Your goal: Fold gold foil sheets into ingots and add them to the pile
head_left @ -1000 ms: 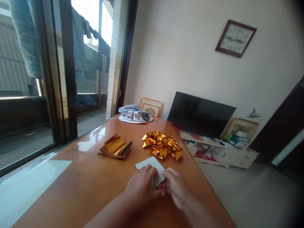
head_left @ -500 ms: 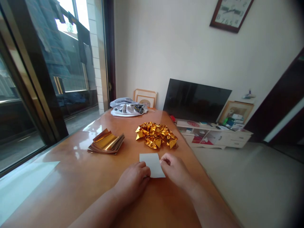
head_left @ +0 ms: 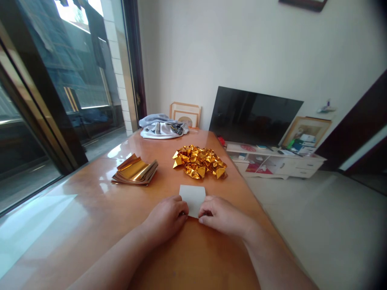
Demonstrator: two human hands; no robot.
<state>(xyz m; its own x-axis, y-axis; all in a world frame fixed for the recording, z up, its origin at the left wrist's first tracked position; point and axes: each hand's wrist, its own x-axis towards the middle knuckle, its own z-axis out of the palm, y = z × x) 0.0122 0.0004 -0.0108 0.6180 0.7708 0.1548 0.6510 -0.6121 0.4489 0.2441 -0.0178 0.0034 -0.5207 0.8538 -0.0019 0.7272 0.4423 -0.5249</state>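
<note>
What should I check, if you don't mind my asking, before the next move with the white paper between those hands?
1. Left hand touching the left side of the white paper: ok.
2. Right hand touching its right side: ok.
3. Paper lying flat on the table: ok, as far as the visible part shows.
4. Crumpled gold foil apart from the paper: ok.
5. Stack of gold sheets apart from the paper: ok.
6. Paper's lower edge: cannot tell, the fingers partly hide it.

White card partly hidden under fingers
</note>
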